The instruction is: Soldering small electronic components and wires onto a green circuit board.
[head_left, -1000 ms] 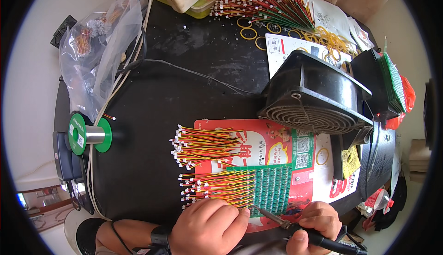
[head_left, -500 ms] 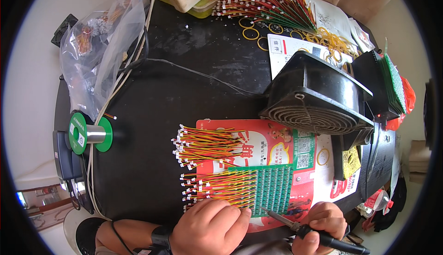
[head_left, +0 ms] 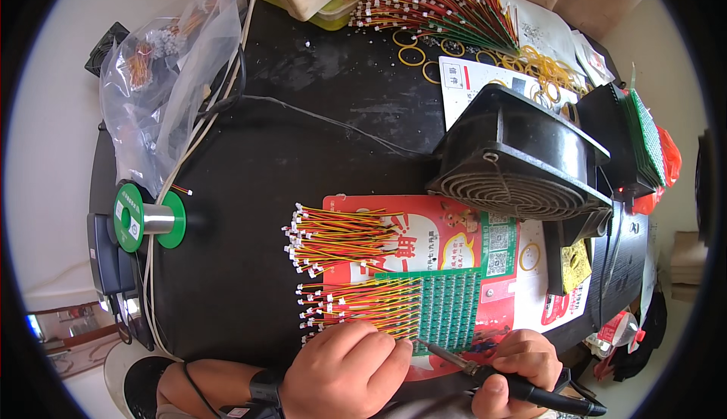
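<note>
Surface point(head_left: 303, 154) in front of me carries the green circuit-board panel point(head_left: 447, 309), lying just ahead of both hands with its wire rows running left to right. My left hand point(head_left: 344, 370) presses closed on the wires point(head_left: 363, 305) at its near-left edge, while my right hand point(head_left: 515, 373) grips the soldering iron point(head_left: 485, 373), tip pointing left toward the panel's near edge.

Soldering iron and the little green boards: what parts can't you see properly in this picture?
- Soldering iron, head view: its grip is hidden inside the right hand.
- Green circuit board strip: its lower left corner is covered by the left hand; the joints are too small to judge.
- Wire ends under the left fingers: hidden.
- Forearms: cut off by the lower edge.
</note>
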Motion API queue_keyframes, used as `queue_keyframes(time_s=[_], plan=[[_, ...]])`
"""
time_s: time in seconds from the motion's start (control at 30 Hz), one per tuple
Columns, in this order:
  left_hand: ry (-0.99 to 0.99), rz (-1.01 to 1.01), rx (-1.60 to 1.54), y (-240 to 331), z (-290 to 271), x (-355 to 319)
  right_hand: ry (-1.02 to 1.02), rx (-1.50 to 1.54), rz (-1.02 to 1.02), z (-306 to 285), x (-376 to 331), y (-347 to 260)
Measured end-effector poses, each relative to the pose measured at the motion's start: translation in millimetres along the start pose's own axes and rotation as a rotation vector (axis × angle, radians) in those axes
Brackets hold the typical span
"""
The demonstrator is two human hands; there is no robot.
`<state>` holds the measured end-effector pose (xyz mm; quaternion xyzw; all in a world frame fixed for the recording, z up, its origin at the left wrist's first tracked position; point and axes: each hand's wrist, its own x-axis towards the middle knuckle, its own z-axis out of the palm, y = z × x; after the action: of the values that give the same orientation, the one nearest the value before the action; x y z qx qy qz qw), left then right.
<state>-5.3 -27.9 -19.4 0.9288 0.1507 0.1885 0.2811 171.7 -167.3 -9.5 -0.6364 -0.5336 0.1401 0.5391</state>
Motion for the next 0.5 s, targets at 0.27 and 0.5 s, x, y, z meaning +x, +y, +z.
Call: queue_keyframes(time_s=[0.27,0.5], plan=[[0.014,0.021,-0.001,-0.3,0.3,0.7,-0.006,-0.016,-0.002,-0.6,-1.0,-0.1],[-0.045,0.054,0.029,-5.4,-2.5,0.9,0.010,-0.007,0.002,1.1,-1.8,-0.4]])
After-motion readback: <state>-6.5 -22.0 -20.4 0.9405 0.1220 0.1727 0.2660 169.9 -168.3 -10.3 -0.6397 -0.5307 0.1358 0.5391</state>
